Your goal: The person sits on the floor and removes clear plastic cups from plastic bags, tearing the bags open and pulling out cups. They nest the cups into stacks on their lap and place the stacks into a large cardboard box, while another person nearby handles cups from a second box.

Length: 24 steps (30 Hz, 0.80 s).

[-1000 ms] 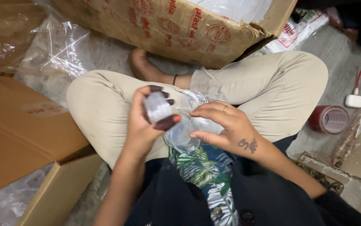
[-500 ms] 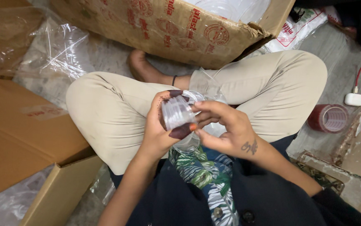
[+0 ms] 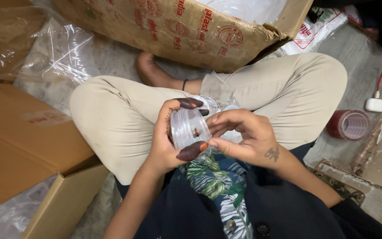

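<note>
A big brown cardboard box with red round printing [image 3: 186, 31] lies open at the far middle, a plain brown carton [image 3: 23, 146] stands near left, a white plastic bag with red print [image 3: 314, 28] lies far right, and crumpled clear plastic wrapping [image 3: 60, 51] lies far left.

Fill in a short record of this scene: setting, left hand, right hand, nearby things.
setting: person sitting cross-legged on the floor
left hand: fingers grip a stack of clear lids
right hand: fingers touch the stack's edge
nearby: printed carton, plain carton, red tape roll, white plug, plastic bags
</note>
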Tool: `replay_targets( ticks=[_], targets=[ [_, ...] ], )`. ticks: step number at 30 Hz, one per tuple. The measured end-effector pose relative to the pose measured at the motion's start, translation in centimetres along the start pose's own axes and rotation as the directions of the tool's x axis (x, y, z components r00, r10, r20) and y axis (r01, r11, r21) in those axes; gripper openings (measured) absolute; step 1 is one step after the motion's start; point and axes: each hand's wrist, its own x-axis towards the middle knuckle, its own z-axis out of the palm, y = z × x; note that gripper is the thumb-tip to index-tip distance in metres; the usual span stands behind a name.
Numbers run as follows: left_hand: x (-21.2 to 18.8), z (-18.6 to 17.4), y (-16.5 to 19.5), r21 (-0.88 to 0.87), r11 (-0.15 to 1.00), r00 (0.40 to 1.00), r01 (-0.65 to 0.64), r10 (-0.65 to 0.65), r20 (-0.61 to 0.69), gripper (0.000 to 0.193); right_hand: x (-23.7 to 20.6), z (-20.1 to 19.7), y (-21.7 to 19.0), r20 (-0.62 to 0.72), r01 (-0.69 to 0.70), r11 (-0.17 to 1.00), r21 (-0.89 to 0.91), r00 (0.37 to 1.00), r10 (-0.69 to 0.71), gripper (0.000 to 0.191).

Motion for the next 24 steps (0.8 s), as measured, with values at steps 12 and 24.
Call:
replay_targets(
  ticks=[12, 24],
  targets=[
    [0.1, 1.3, 0.2, -0.069, 0.995, 0.992, 0.068, -0.075, -0.105, 0.06, -0.3, 0.1, 0.8, -0.016, 0.007, 0.999, -0.054, 1.0, -0.007, 0.057],
    [0.2, 0.5, 0.2, -0.035, 0.999, 1.0, 0.026, -0.026, -0.01, 0.064, -0.1, 0.2, 0.3, 0.038, 0.0, 0.996, 0.087, 0.999, -0.003, 0.062]
  ],
)
